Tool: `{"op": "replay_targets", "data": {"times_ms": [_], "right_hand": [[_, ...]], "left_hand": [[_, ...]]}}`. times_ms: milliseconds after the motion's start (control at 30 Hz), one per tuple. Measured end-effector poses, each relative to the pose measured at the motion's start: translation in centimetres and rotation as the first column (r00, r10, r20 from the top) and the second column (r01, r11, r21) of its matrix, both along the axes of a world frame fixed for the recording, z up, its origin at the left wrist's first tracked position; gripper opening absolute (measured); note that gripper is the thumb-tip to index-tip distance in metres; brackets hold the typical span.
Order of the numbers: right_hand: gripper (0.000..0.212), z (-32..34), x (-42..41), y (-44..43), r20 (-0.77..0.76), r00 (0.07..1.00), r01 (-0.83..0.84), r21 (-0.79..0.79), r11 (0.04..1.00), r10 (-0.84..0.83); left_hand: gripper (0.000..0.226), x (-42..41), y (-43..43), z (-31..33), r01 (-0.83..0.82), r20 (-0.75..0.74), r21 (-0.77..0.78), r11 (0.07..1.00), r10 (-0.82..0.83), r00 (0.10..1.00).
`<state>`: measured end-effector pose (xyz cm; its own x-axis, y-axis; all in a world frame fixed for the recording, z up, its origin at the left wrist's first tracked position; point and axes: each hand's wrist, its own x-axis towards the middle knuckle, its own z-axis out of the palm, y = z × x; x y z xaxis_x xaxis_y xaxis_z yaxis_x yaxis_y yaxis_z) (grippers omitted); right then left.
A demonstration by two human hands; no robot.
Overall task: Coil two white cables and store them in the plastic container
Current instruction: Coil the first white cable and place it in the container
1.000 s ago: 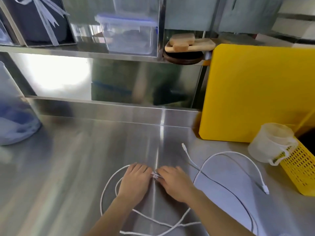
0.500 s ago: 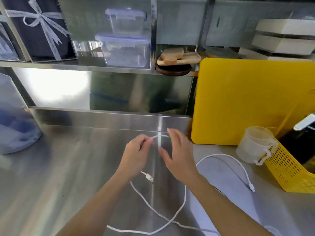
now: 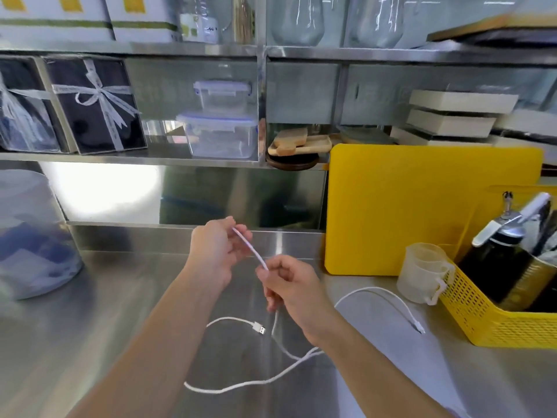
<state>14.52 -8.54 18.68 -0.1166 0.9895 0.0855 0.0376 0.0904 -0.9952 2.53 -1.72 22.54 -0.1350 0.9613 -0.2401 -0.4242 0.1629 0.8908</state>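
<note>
My left hand (image 3: pixel 214 248) and my right hand (image 3: pixel 286 282) are raised above the steel counter, and both pinch one white cable (image 3: pixel 254 251), stretched taut between them. The rest of that cable hangs down and loops on the counter, ending in a USB plug (image 3: pixel 259 328). A second white cable (image 3: pixel 382 294) curves over the counter to the right, its small plug near the yellow basket. Two clear plastic containers with lids sit on the shelf behind, the larger one (image 3: pixel 221 135) below the smaller one (image 3: pixel 223 93).
A yellow cutting board (image 3: pixel 422 212) leans against the back right. A translucent measuring cup (image 3: pixel 422 274) and a yellow basket (image 3: pixel 497 324) with bottles stand at the right. A large translucent tub (image 3: pixel 30 236) sits at the left. Dark gift boxes fill the left shelf.
Both hands have risen from the counter with the cable and now pull a short length taut between them. The view has tilted upward, showing more shelving.
</note>
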Motion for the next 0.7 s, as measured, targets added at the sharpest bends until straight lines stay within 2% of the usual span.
{"op": "replay_targets", "data": {"times_ms": [33, 67, 100, 133, 167, 200, 233, 267, 333, 367, 467, 567, 700], "right_hand": [[0.012, 0.4, 0.4, -0.2, 0.007, 0.999, 0.047, 0.024, 0.999, -0.047], [0.015, 0.9, 0.9, -0.4, 0.02, 0.997, 0.074, 0.044, 0.996, -0.075], [0.017, 1.5, 1.4, -0.6, 0.041, 0.995, 0.086, 0.061, 0.994, -0.088], [0.017, 2.1, 1.9, -0.8, 0.075, 0.994, 0.078, 0.076, 0.994, -0.083], [0.018, 2.6, 2.4, -1.0, 0.11, 0.992, 0.053, 0.089, 0.995, -0.062], [0.018, 3.1, 2.9, -1.2, 0.133, 0.991, 0.018, 0.105, 0.994, -0.032], [0.018, 3.6, 3.3, -1.3, 0.152, 0.988, -0.015, 0.125, 0.992, -0.004], [0.017, 4.1, 3.6, -1.4, 0.173, 0.985, -0.04, 0.152, 0.988, 0.013], [0.016, 5.1, 4.4, -1.5, 0.201, 0.98, -0.047, 0.222, 0.974, 0.002], [0.015, 5.8, 4.8, -1.7, 0.197, 0.98, -0.035, 0.263, 0.964, -0.018], [0.01, 7.3, 6.4, -2.0, 0.17, 0.984, -0.006, 0.339, 0.941, -0.055], [0.008, 7.2, 7.6, -2.1, 0.195, 0.98, -0.027, 0.292, 0.956, -0.032], [0.011, 5.7, 7.9, -2.1, 0.108, 0.994, 0.007, 0.256, 0.967, -0.036]], "left_hand": [[0.024, -0.3, -0.5, -0.2, 0.032, -0.207, 0.007, 0.999, -0.03, 0.978], [0.03, -0.7, -0.9, -0.7, 0.055, -0.459, 0.03, 0.998, -0.036, 0.888], [0.036, -1.2, -1.3, -1.1, 0.058, -0.682, 0.077, 0.995, 0.01, 0.731], [0.038, -1.6, -1.8, -1.4, 0.047, -0.816, 0.157, 0.987, 0.103, 0.568], [0.036, -1.8, -2.4, -1.4, 0.055, -0.851, 0.253, 0.966, 0.195, 0.487], [0.033, -2.0, -3.0, -1.0, 0.119, -0.833, 0.318, 0.941, 0.217, 0.509], [0.032, -1.9, -3.6, -0.5, 0.246, -0.804, 0.341, 0.907, 0.145, 0.577], [0.032, -1.6, -4.1, 0.1, 0.407, -0.786, 0.313, 0.858, -0.007, 0.618], [0.031, -1.0, -5.2, 0.9, 0.665, -0.754, 0.235, 0.709, -0.299, 0.585], [0.031, -0.8, -5.7, 1.2, 0.714, -0.727, 0.222, 0.664, -0.375, 0.575], [0.04, -0.7, -6.4, 2.2, 0.689, -0.551, 0.259, 0.676, -0.482, 0.681], [0.039, -1.0, -6.5, 4.3, 0.62, -0.409, 0.331, 0.711, -0.485, 0.773], [0.038, -1.4, -6.0, 7.8, 0.493, -0.149, 0.512, 0.704, -0.492, 0.857]]}}
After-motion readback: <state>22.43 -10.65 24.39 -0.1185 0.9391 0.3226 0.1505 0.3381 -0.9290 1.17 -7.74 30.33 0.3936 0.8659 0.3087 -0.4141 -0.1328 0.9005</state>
